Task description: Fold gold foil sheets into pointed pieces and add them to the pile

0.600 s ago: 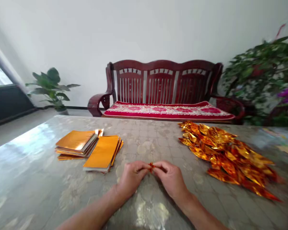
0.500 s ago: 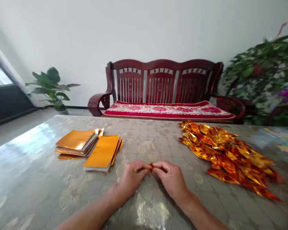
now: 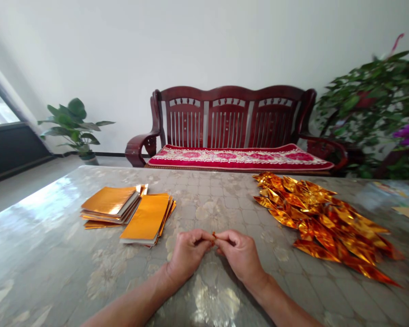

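My left hand [image 3: 187, 253] and my right hand [image 3: 240, 254] meet at the middle of the table [image 3: 54, 254], fingertips pinched together on a small piece of gold foil paper [image 3: 214, 235]. Only a sliver of the foil shows between the fingers. To the left lie two stacks of flat gold foil sheets [image 3: 146, 218], one stack [image 3: 109, 203] further left. On the right spreads a pile of folded gold foil pieces [image 3: 323, 220].
A dark red wooden bench [image 3: 231, 122] with a red patterned cushion stands behind the table. A potted plant [image 3: 73, 125] is at the back left and a large leafy plant [image 3: 377, 100] at the right. A paper scrap [image 3: 408, 212] lies at the far right edge.
The hands have stayed together on the foil piece; less of the foil shows between the fingertips now. The view has shifted down slightly.
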Available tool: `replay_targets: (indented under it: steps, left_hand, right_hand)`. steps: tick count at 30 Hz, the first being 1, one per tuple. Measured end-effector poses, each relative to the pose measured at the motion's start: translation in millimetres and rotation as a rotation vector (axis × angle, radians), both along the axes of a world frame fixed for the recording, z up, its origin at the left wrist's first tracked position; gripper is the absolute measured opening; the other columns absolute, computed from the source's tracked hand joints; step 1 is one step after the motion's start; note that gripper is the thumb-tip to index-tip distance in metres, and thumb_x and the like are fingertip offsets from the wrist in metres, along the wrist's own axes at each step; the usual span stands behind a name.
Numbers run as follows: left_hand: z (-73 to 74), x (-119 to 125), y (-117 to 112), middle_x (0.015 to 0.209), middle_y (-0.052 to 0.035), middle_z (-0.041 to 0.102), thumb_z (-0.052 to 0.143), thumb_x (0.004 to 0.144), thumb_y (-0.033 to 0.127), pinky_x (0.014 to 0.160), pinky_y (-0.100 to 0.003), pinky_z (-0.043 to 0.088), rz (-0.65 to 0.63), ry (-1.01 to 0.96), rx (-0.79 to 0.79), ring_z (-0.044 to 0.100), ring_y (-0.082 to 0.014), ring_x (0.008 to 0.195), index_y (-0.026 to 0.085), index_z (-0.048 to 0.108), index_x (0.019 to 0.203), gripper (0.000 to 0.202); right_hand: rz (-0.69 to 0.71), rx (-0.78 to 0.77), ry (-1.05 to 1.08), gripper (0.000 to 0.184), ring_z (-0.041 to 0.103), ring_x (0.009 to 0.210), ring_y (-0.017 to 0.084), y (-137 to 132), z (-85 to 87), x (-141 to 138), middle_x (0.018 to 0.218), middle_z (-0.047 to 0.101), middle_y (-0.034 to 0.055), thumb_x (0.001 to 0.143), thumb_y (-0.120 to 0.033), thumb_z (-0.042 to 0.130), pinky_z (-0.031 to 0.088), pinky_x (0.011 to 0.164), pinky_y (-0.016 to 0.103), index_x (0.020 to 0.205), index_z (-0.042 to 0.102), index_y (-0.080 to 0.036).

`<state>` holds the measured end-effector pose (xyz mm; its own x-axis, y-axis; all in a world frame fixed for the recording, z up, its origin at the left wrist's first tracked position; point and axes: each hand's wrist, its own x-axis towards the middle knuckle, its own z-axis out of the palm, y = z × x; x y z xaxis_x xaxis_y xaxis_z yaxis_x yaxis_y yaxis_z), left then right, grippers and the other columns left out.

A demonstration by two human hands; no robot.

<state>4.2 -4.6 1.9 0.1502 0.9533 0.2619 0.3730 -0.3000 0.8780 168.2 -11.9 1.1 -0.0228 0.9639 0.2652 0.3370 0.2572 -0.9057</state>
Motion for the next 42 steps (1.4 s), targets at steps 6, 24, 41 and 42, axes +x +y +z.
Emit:
replay_targets:
  steps: [6, 24, 41, 42]
  left_hand:
    - [-2.6, -2.8, 11.9, 0.079, 0.0036, 0.076, 0.059, 0.082, 0.009, 0.069, -0.018, 0.049, 0.038, 0.066, 0.079, 0.069, -0.0121, 0.073, 0.022, 0.075, 0.084, 0.021]
    - [-5.6, -5.0, 15.9, 0.072, 0.0037, 0.073, 0.055, 0.079, 0.008, 0.067, -0.019, 0.047, 0.059, 0.124, 0.058, 0.067, -0.0126, 0.069, 0.021, 0.071, 0.077, 0.021]
    - [-4.5, -14.6, 21.0, 0.088, 0.0015, 0.077, 0.055, 0.083, 0.011, 0.078, -0.024, 0.050, 0.041, 0.256, 0.074, 0.071, -0.0161, 0.084, 0.024, 0.075, 0.089, 0.025]
    - [-3.9, -14.6, 21.1, 0.088, 0.0015, 0.077, 0.054, 0.084, 0.012, 0.077, -0.024, 0.050, 0.047, 0.257, 0.076, 0.071, -0.0161, 0.084, 0.024, 0.075, 0.089, 0.024]
  right_hand:
    - [0.023, 0.190, -0.221, 0.027, 0.071, 0.093, 0.019, 7.9, -0.1, 9.9, 0.103, 0.076, 0.0019, 0.084, -0.017, 0.059, 0.054, 0.085, 0.029, 0.107, 0.071, -0.024]
    - [0.239, 0.486, -0.808, 0.027, 0.064, 0.086, 0.018, 6.4, 15.1, 33.3, 0.093, 0.070, 0.0031, 0.095, -0.013, 0.048, 0.046, 0.077, 0.029, 0.110, 0.066, -0.025]
    - [0.177, 0.314, -0.640, 0.028, 0.070, 0.083, 0.016, 14.5, 16.3, 40.5, 0.093, 0.074, 0.0023, 0.087, -0.014, 0.055, 0.052, 0.076, 0.024, 0.102, 0.075, -0.026]
    - [0.187, 0.289, -0.617, 0.033, 0.069, 0.088, 0.017, 14.4, 17.3, 40.9, 0.098, 0.075, 0.0023, 0.084, -0.011, 0.056, 0.052, 0.080, 0.025, 0.107, 0.074, -0.026]
